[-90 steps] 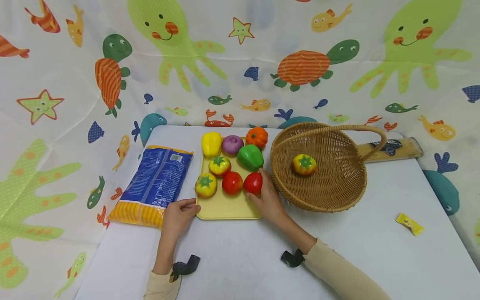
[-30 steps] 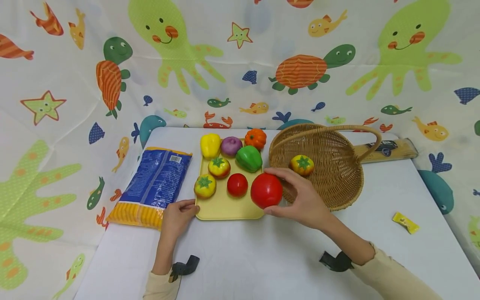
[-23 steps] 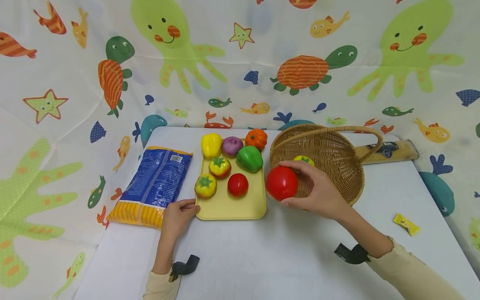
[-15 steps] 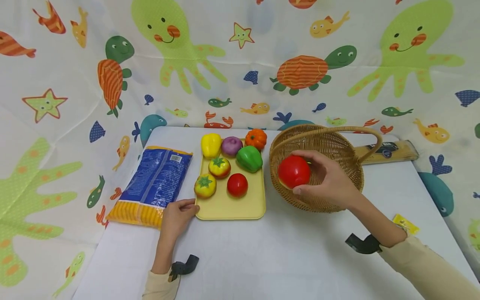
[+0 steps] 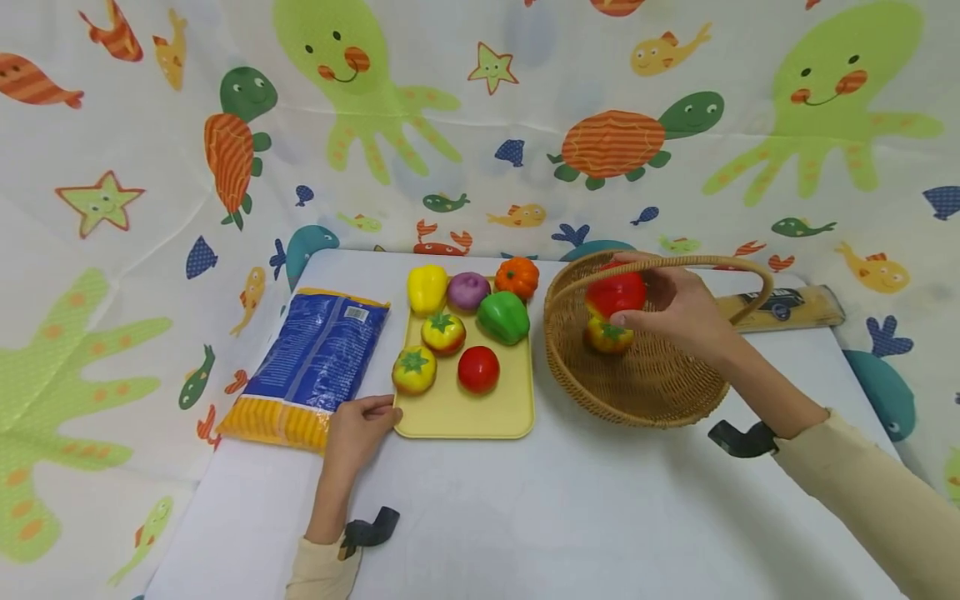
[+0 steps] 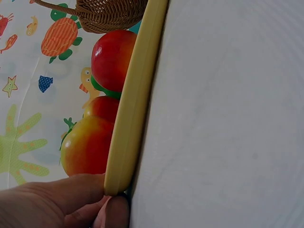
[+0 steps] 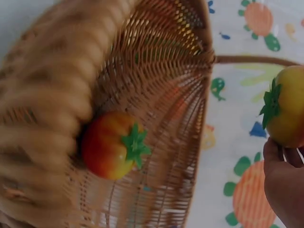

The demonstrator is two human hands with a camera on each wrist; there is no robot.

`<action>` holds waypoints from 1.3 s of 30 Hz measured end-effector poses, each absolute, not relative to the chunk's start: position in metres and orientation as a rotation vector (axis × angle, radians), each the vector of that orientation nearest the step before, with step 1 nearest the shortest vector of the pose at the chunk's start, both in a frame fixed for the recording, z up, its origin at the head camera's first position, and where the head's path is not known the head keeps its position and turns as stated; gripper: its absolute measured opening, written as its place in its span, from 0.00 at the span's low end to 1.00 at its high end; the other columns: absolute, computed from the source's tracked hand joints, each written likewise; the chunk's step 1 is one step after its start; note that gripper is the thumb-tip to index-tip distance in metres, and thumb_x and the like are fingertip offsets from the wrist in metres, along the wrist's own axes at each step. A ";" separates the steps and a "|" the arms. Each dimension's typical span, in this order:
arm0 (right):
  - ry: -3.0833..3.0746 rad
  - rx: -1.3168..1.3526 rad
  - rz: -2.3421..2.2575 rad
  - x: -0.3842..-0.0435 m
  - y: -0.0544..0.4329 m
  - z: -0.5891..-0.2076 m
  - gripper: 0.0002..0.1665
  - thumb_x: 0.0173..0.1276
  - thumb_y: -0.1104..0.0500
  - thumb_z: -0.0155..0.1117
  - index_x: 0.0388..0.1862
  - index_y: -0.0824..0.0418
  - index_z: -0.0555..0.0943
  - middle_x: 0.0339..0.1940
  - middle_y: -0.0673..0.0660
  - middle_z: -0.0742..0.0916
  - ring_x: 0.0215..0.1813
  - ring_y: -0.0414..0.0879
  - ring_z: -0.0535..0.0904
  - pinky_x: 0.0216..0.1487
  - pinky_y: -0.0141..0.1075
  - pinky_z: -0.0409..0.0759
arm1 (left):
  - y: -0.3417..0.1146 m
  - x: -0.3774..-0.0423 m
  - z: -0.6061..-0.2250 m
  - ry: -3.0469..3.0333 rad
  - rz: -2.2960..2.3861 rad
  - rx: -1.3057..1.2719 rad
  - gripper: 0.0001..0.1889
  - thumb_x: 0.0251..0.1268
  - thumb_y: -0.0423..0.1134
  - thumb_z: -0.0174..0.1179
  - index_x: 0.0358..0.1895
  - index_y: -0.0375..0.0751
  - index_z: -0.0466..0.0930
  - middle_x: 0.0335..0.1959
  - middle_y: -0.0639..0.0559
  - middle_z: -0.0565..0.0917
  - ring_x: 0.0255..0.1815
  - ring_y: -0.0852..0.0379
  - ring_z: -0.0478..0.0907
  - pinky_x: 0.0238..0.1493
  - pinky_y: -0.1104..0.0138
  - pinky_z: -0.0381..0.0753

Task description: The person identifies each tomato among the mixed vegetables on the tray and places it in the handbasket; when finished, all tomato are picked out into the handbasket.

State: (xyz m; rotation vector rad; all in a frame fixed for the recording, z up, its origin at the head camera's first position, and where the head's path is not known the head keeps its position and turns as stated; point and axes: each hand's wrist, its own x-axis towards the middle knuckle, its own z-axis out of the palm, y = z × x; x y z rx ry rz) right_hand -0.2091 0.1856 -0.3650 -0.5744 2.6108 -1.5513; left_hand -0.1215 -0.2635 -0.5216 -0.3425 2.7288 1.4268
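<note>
My right hand grips a red and yellow toy tomato above the wicker basket, behind the arched handle. The right wrist view shows this tomato's yellow underside with a green leafy star, thumb and fingers partly cut off at the frame's edge. A second toy tomato lies inside the basket. At the front left corner of the yellow tray, my left hand pinches the rim between thumb and fingers. On the tray are two yellow-red toy tomatoes and a round red toy fruit.
Farther back on the tray sit a yellow pepper, purple onion, orange pumpkin and green pepper. A blue and orange bag lies left of the tray. Behind the basket's right side is a printed brown package.
My right hand has lifted the toy tomato off the tray's right side and carried it rightward and back, over the basket. The left hand keeps its hold on the tray corner.
</note>
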 end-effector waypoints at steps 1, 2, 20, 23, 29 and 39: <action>2.592 -0.576 -1.568 -0.214 0.185 -0.365 0.41 0.61 0.59 0.75 0.72 0.52 0.70 0.63 0.52 0.78 0.58 0.50 0.77 0.50 0.31 0.80 | -0.264 -0.121 -0.521 2.727 1.426 -0.346 0.17 0.61 0.40 0.69 0.50 0.36 0.86 0.35 0.48 0.87 0.35 0.54 0.84 0.39 0.64 0.83; 2.592 -0.564 -1.562 -0.218 0.186 -0.366 0.41 0.61 0.59 0.75 0.73 0.51 0.69 0.63 0.52 0.77 0.57 0.50 0.77 0.50 0.31 0.80 | -0.264 -0.121 -0.521 2.725 1.427 -0.348 0.17 0.61 0.40 0.69 0.50 0.35 0.86 0.35 0.48 0.87 0.35 0.54 0.84 0.39 0.64 0.83; 2.605 -0.399 -1.347 -0.262 0.190 -0.384 0.46 0.60 0.47 0.75 0.75 0.49 0.66 0.65 0.55 0.73 0.60 0.54 0.70 0.49 0.36 0.78 | -0.265 -0.121 -0.518 2.710 1.445 -0.355 0.17 0.60 0.40 0.69 0.50 0.35 0.86 0.35 0.47 0.87 0.36 0.52 0.85 0.40 0.62 0.84; 2.627 -0.401 -1.293 -0.274 0.194 -0.397 0.47 0.58 0.44 0.76 0.74 0.48 0.66 0.63 0.55 0.75 0.60 0.54 0.70 0.50 0.40 0.77 | -0.264 -0.121 -0.518 2.703 1.447 -0.353 0.17 0.60 0.40 0.69 0.50 0.35 0.86 0.36 0.47 0.87 0.36 0.52 0.84 0.40 0.61 0.84; 2.548 -0.460 -1.265 -0.288 0.196 -0.410 0.44 0.56 0.45 0.78 0.71 0.47 0.69 0.60 0.53 0.77 0.58 0.51 0.72 0.55 0.46 0.74 | -0.264 -0.121 -0.519 2.695 1.446 -0.362 0.17 0.61 0.40 0.69 0.51 0.35 0.86 0.36 0.48 0.87 0.36 0.53 0.84 0.42 0.61 0.84; 2.414 -0.576 -1.168 -0.303 0.202 -0.435 0.44 0.58 0.52 0.78 0.72 0.50 0.70 0.64 0.57 0.77 0.62 0.54 0.74 0.58 0.48 0.77 | -0.264 -0.122 -0.518 2.688 1.453 -0.359 0.17 0.61 0.40 0.69 0.50 0.35 0.86 0.35 0.48 0.87 0.36 0.53 0.84 0.40 0.63 0.83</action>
